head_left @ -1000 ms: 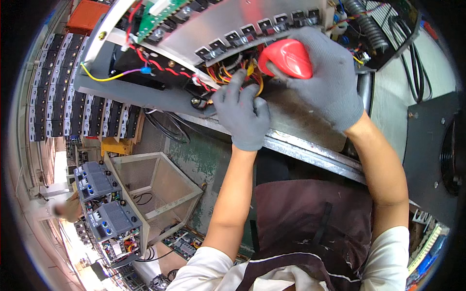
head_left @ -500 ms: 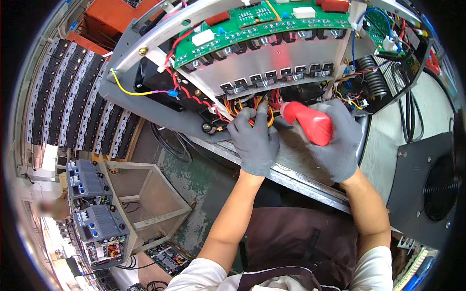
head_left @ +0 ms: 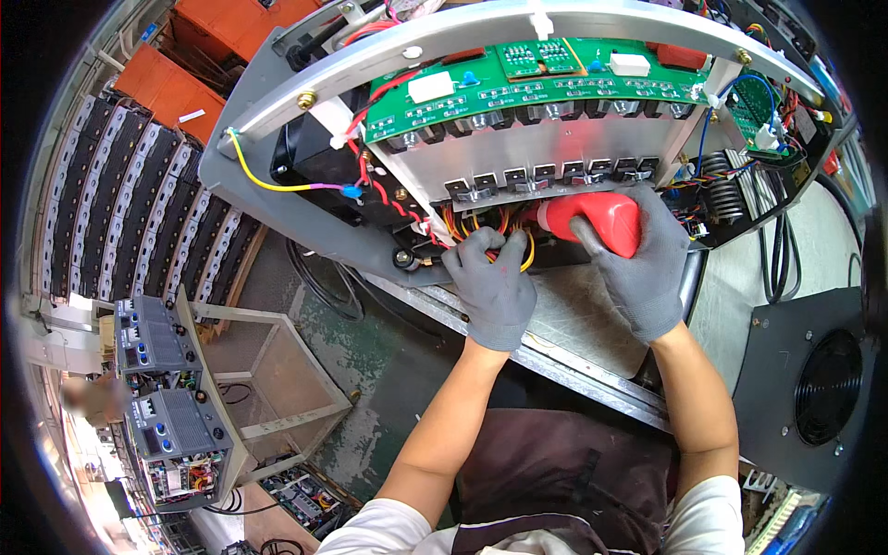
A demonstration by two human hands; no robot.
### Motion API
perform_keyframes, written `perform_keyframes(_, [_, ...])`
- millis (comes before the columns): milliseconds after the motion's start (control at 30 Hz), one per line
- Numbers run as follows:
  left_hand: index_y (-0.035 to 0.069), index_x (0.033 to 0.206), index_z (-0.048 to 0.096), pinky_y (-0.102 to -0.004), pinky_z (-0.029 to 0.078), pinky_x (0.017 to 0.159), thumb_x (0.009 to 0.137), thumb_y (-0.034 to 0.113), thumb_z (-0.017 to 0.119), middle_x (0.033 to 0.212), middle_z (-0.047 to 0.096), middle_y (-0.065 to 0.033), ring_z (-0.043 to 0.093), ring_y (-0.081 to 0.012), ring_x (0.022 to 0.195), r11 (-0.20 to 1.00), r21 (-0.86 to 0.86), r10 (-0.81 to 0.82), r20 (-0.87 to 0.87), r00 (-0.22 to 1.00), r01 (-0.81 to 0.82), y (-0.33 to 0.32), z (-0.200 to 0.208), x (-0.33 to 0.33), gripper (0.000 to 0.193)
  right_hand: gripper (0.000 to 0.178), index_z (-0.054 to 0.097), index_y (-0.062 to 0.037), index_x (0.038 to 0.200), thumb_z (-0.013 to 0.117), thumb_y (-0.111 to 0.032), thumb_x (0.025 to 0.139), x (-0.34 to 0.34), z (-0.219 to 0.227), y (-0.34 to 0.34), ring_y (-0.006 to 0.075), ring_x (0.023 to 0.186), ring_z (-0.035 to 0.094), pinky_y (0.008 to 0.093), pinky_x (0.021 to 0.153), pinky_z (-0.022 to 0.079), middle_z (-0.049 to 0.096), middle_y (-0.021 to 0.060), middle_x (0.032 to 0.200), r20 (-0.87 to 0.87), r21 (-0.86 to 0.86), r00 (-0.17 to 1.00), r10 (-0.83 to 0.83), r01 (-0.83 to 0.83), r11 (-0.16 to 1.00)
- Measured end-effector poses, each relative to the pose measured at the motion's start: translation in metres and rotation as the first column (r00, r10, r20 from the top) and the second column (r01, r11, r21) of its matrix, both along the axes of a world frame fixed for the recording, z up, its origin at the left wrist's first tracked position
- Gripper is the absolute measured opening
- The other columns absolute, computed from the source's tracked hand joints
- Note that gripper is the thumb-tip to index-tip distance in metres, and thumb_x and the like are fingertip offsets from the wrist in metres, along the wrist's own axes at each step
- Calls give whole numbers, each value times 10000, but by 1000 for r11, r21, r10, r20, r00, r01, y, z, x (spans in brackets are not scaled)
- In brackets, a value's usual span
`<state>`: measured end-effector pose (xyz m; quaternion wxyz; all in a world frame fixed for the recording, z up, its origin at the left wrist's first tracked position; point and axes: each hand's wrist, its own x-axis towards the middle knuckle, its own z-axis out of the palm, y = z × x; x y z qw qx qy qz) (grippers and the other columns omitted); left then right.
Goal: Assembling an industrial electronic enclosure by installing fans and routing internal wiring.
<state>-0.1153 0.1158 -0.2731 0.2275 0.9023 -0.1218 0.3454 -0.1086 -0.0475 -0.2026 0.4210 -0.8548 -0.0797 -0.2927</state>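
Observation:
My right hand (head_left: 645, 268), in a grey glove, is wrapped round a red squeeze bottle (head_left: 592, 222) lying on its side. The narrow end of the bottle points left, in among the wiring. My left hand (head_left: 493, 289), gloved too, has its fingers closed on a bundle of red, yellow and orange wires (head_left: 529, 255); the fingertips are partly hidden in it. Both hands work at the near edge of an opened machine chassis (head_left: 236, 217). Above them stands a green circuit board (head_left: 481, 104) over a metal heatsink plate (head_left: 555, 148) with a row of black components.
A metal frame bar (head_left: 573, 17) arches over the board. On the right are a coil (head_left: 726, 185), loose black cables (head_left: 786, 240) and a dark panel with a round fan (head_left: 830, 375). Left stand stacked black-and-silver parts (head_left: 120, 199), grey machine units (head_left: 176, 424) and a frame stand (head_left: 287, 421).
The bottle has tipped from slanting downward to lying nearly level, its narrow end still at the wires. My left hand stays at the bundle. The whole view has shifted slightly.

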Motion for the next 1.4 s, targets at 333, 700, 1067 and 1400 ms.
perform_keyframes(333, [88,995,663,-427,336,813,586,-28,558,947,504,-114,442,-307,927,1000,1,-1,33,999,1,1,2,-1,438,342,616,-37,930,819,-136,673,-4,12,-1,297,725,633,340,642,503,626,127,854,88,-108,993,73,-64,992])
perform_keyframes(700, [124,1019,678,-404,390,824,661,0,586,1033,512,-88,427,-316,963,999,16,36,-75,997,-35,5,4,-4,390,335,606,-26,894,830,-119,663,-14,13,2,271,679,613,329,616,484,596,125,786,92,-122,992,84,-72,990])
perform_keyframes(1067, [84,1004,661,-454,338,862,621,-25,570,991,496,-146,432,-339,980,998,-10,62,39,997,-62,4,2,-3,409,363,621,-35,915,827,-237,695,0,-16,6,272,704,627,340,648,499,624,132,793,94,106,995,-26,16,994])
perform_keyframes(1400, [102,1095,650,-457,359,894,674,105,640,1096,478,-156,417,-356,1001,993,70,94,2,996,-94,-6,10,-3,422,316,600,-34,968,777,-217,780,-86,-19,-36,153,737,638,306,641,524,643,68,889,-223,624,953,-206,302,721])
